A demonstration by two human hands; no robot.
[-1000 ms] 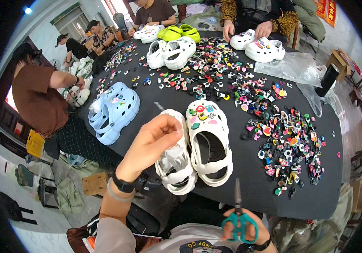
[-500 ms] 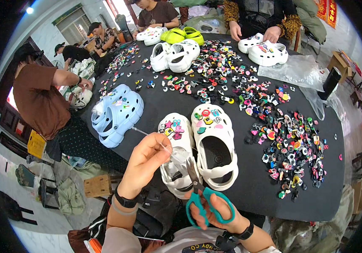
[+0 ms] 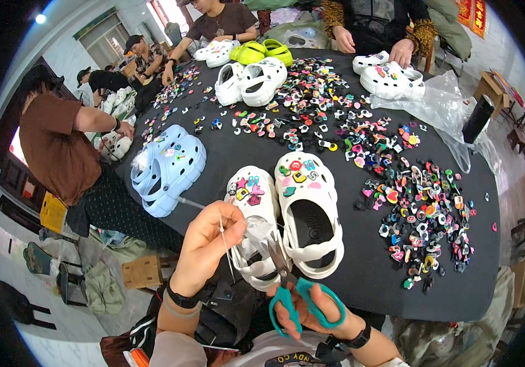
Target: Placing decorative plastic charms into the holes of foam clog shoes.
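A pair of white clogs stands in front of me, the left clog (image 3: 249, 199) and the right clog (image 3: 307, 196), both with colourful charms on their fronts. Crumpled clear plastic (image 3: 258, 231) shows inside the left one. Over that clog's left side, my left hand (image 3: 204, 244) is closed in a pinch on a thin whitish plastic strip (image 3: 230, 260), whose ends stick out past the fingers. My right hand (image 3: 320, 309) grips scissors (image 3: 281, 269) by their teal handles. The blades point away from me, over the clogs' inner edges, apart from the strip. Whether they touch a clog, I cannot tell.
Left of the white clogs sits a light blue pair (image 3: 174, 165). Loose charms (image 3: 421, 220) cover the right and far parts of the black table (image 3: 360, 269). More white clogs (image 3: 250, 82), lime clogs (image 3: 256, 52), a plastic bag (image 3: 421, 101) and a black cylinder (image 3: 478, 119) stand farther off. Several people work around.
My left hand has shifted slightly left and down, with the strip now hanging below the fingers. The scissors have dropped a little. A person at the far left has stretched an arm towards the charms.
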